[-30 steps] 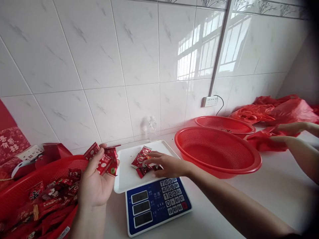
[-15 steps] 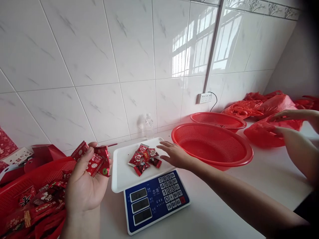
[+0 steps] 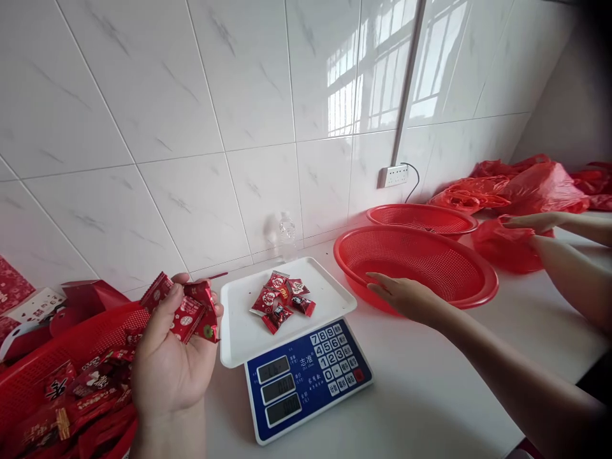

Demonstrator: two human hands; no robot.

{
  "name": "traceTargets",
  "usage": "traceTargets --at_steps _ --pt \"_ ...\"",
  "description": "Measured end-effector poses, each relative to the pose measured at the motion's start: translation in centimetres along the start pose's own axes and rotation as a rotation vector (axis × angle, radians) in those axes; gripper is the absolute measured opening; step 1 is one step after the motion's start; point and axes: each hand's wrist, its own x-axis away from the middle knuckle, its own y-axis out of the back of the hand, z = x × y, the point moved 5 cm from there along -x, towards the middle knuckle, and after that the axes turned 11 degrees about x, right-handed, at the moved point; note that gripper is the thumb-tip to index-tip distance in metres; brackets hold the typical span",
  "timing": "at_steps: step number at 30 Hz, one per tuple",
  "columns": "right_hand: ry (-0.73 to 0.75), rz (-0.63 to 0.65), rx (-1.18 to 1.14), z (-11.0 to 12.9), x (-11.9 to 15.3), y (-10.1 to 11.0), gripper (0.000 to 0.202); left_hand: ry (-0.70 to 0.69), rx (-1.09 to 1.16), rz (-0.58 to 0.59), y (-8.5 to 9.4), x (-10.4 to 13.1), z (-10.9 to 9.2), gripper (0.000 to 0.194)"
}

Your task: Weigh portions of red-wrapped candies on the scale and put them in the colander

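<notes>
My left hand (image 3: 174,363) is closed around several small red candy packets (image 3: 191,312), held palm up at the left of a digital scale (image 3: 306,382). On the scale's white tray (image 3: 335,303), several red wrapped candies (image 3: 282,293) lie in a small heap. My right hand (image 3: 404,296) is palm down with its fingers stretched out and nothing visible in it. It hovers before the near side of a red plastic colander (image 3: 488,290), to the right of the tray; whether it touches the colander I cannot tell.
A red basket (image 3: 115,322) full of candy packets stands at the left. Behind the near colander is another red colander (image 3: 466,220). A clear bottle (image 3: 287,233) stands by the tiled wall. At right, another person's hands (image 3: 538,222) are at a red plastic bag (image 3: 507,248); more bags (image 3: 540,188) lie behind.
My right hand has moved right, from the tray's edge to the front of the near colander. The left hand keeps its packets, and the view has shifted slightly.
</notes>
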Motion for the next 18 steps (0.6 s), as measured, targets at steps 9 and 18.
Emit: traceTargets --at_steps 9,18 --pt "0.358 -0.169 -0.028 9.7 0.3 2.1 0.035 -0.040 -0.020 0.062 0.4 -0.4 -0.5 0.008" --pt "0.490 -0.116 0.052 16.1 -0.4 1.8 0.030 -0.079 -0.043 0.081 0.2 0.6 -1.4 0.011"
